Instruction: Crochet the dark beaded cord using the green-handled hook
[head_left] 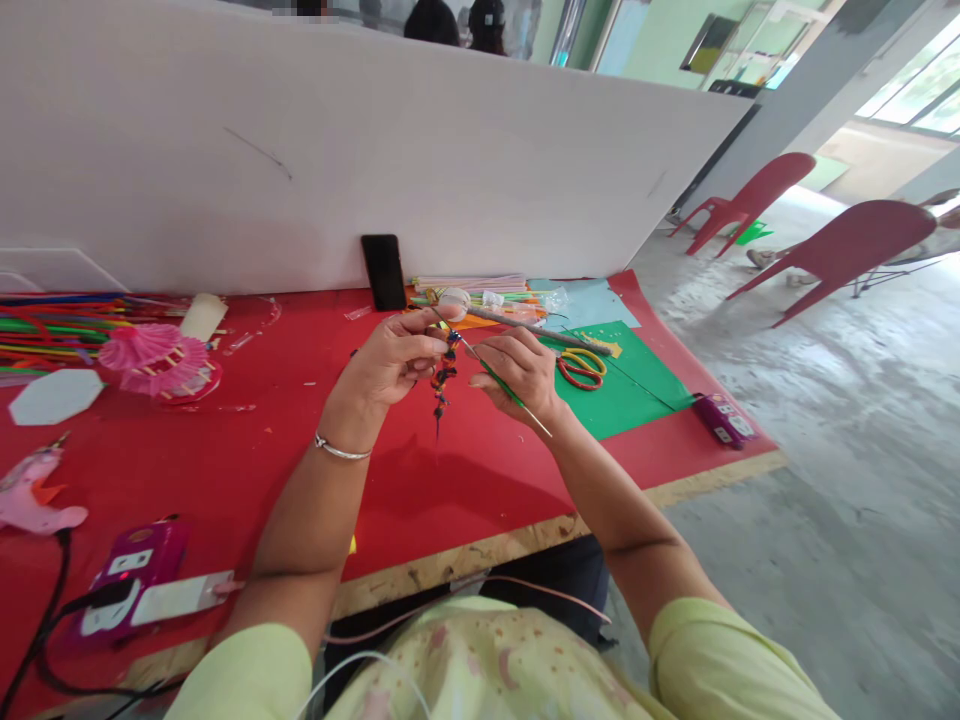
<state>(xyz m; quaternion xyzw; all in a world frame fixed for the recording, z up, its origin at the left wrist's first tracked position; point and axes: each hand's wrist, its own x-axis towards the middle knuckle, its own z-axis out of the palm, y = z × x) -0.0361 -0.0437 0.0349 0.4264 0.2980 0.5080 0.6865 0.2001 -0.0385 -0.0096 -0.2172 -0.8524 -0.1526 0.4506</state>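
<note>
Seen from my remote station: under both hands spreads the red table point(225, 480), backed by a white partition point(375, 150) just beyond the fingertips. To the right of the right hand lies a green sheet point(630, 395) bearing yellow-handled scissors point(581, 367); farther right sits a purple device point(724, 418). Left of the left hand rest pink paper fans point(157, 362) and a bundle of coloured sticks point(52, 330); a black phone point(383, 271) leans on the partition just beyond the hands.

My left hand point(394, 360) pinches the top of a short beaded strand point(444, 375), which hangs between the two hands above the table. My right hand point(521, 372) grips a thin green stick point(510, 390) close beside it.

Progress, as I judge it: several dark, red and blue pieces are already strung, the strand's tail hangs bare, and supplies remain unused, so the work looks partway done.
</note>
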